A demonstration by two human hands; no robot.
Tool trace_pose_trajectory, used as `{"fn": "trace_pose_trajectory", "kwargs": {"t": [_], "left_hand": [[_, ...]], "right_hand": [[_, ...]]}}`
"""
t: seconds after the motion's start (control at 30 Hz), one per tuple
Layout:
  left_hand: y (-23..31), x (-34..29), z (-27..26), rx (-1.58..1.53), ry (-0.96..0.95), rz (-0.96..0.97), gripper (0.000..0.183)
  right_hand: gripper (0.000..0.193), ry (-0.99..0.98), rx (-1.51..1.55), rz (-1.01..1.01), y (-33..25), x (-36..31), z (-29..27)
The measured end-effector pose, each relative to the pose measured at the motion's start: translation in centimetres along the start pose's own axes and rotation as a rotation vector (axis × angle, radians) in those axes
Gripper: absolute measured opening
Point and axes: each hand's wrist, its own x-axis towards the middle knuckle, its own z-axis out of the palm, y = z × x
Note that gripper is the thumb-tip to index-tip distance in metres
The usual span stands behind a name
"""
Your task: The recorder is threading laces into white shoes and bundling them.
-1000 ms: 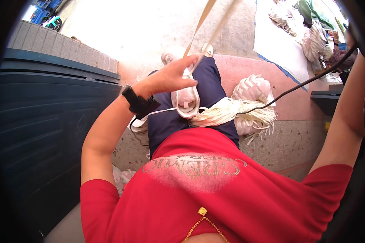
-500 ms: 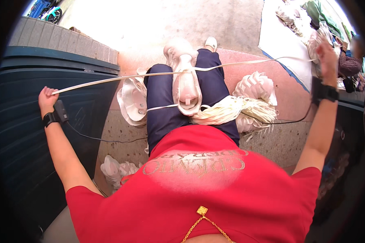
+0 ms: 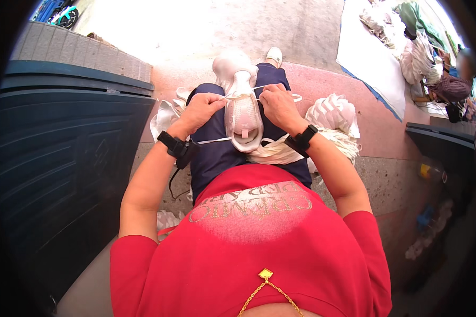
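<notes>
A pale pink and white sneaker [image 3: 244, 120] rests between my knees, its heel opening toward me. A flat white shoelace [image 3: 256, 87] runs across it. My left hand [image 3: 202, 110] is at the shoe's left side, fingers pinched on one part of the lace. At the right side, my right hand [image 3: 280, 107] pinches the other part, and a loop of lace sticks out beyond its fingers. A further length of lace [image 3: 214, 140] trails from the shoe over my left thigh. Beside the shoe, a bundle of cream laces [image 3: 275, 154] lies across my right thigh.
Shoe uppers [image 3: 330, 113] are piled right of my legs, and more pale shoe parts [image 3: 165, 120] lie to the left. A dark blue panelled door [image 3: 74, 158] stands close on my left. A person [image 3: 452, 84] sits at far right beside a white sheet [image 3: 373, 63].
Both hands have come inward from wide apart, where they held the lace stretched across the shoe. They are now close to the shoe's two sides.
</notes>
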Motion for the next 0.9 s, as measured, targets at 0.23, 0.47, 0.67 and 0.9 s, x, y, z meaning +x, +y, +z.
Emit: {"fn": "trace_pose_trajectory", "kwargs": {"t": [0.23,0.47,0.67,0.9], "left_hand": [[-0.6,-0.5,0.8,0.096,0.115,0.040,0.023],[-1.6,-0.6,1.7,0.252,0.231,0.232,0.021],[-2.6,1.2,2.1,0.481,0.368,0.470,0.020],[-0.4,1.0,2.9,0.975,0.326,0.375,0.015]], "right_hand": [[0.012,-0.056,-0.090,0.009,-0.1,0.8,0.4],[0.011,-0.219,-0.283,-0.060,-1.0,2.0,0.4],[0.010,-0.228,-0.375,-0.267,-1.3,2.5,0.5],[0.005,-0.049,-0.260,-0.035,-1.0,1.6,0.8]]}}
